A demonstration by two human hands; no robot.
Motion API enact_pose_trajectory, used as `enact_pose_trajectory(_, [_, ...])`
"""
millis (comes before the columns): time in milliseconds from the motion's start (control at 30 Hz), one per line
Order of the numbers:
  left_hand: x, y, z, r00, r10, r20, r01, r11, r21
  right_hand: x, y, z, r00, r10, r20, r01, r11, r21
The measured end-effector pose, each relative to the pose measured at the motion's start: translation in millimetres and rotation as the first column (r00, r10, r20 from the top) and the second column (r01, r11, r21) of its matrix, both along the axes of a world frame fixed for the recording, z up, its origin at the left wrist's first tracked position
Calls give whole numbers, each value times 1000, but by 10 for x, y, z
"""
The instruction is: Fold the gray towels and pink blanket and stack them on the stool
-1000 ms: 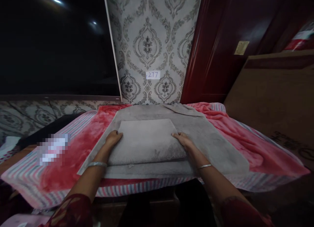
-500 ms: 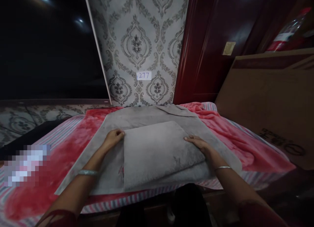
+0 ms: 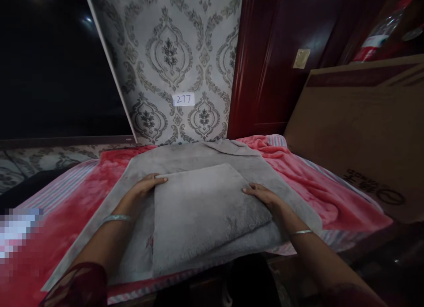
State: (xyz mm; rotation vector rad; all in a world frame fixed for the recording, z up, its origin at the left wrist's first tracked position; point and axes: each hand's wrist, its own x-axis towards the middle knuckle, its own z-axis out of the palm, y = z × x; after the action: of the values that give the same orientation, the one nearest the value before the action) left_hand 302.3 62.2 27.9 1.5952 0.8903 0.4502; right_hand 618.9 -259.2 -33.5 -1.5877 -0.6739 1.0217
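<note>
- Your left hand (image 3: 149, 183) holds the far left corner of a folded grey cloth (image 3: 202, 201), thumb laid on top
- Your right hand (image 3: 263, 194) holds the right edge of the same cloth, thumb also on top; the fingers beneath are hidden
- The folded grey cloth lies between your two hands, slightly askew, its near edge closer to you than either hand
- Beneath it and beyond both hands spreads a larger grey sheet (image 3: 185, 157)
- A red blanket (image 3: 308, 187) shows outward of each hand, under the sheet
- Past your right hand leans a cardboard box (image 3: 361, 134); ahead, between your hands, a paper label (image 3: 183, 99) on the wall reads 277
</note>
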Motion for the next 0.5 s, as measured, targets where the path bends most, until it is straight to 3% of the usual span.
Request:
enact_pose_trajectory(100, [-24, -112, -22, 995, 21, 99, -4, 985, -170, -32, 12, 105, 999, 9, 39, -10, 1000, 19])
enact_pose_trajectory(233, [-38, -285, 41, 963, 180, 201, -148, 975, -165, 1, 65, 368, 986, -12, 164, 9, 1000, 17])
enact_pose_trajectory(367, [-155, -536, 332, 914, 188, 358, -140, 978, -156, 223, 171, 860, 933, -60, 354, 64, 998, 2])
enact_pose_trajectory(500, [-461, -883, 561, 864, 230, 448, -145, 966, -215, 584, 377, 1434, 879, 104, 465, -101, 994, -31])
